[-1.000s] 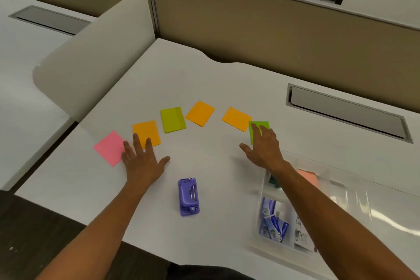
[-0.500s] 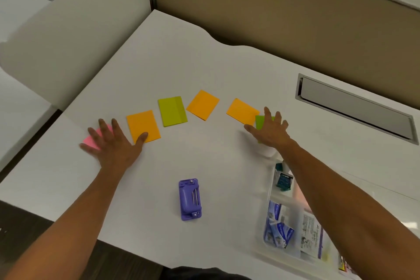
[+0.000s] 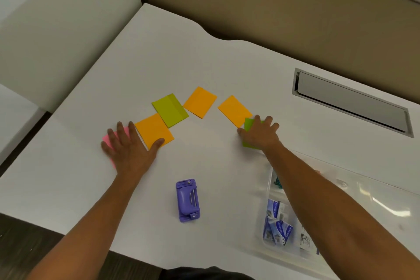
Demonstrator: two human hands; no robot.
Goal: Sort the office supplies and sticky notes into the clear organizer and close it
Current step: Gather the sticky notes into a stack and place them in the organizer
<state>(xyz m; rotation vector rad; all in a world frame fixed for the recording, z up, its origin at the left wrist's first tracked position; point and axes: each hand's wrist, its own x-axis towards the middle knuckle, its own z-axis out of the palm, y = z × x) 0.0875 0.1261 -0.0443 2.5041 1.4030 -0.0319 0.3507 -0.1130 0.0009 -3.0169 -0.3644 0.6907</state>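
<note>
Both hands lie flat with fingers spread, left hand (image 3: pixel 127 148) pressing the pink sticky note (image 3: pixel 109 140), right hand (image 3: pixel 259 134) covering the green sticky note (image 3: pixel 248 124) nearest the clear organizer (image 3: pixel 375 200).

pink note (image 3: pixel 108 138) mostly under left hand (image 3: pixel 127 149), organizer (image 3: pixel 270 193) cut off right

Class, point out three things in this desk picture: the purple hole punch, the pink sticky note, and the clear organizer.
purple hole punch (image 3: pixel 187 200), head view, middle of its top.
pink sticky note (image 3: pixel 106 138), head view, corner showing left of the fingers.
clear organizer (image 3: pixel 261 223), head view, its left wall.
</note>
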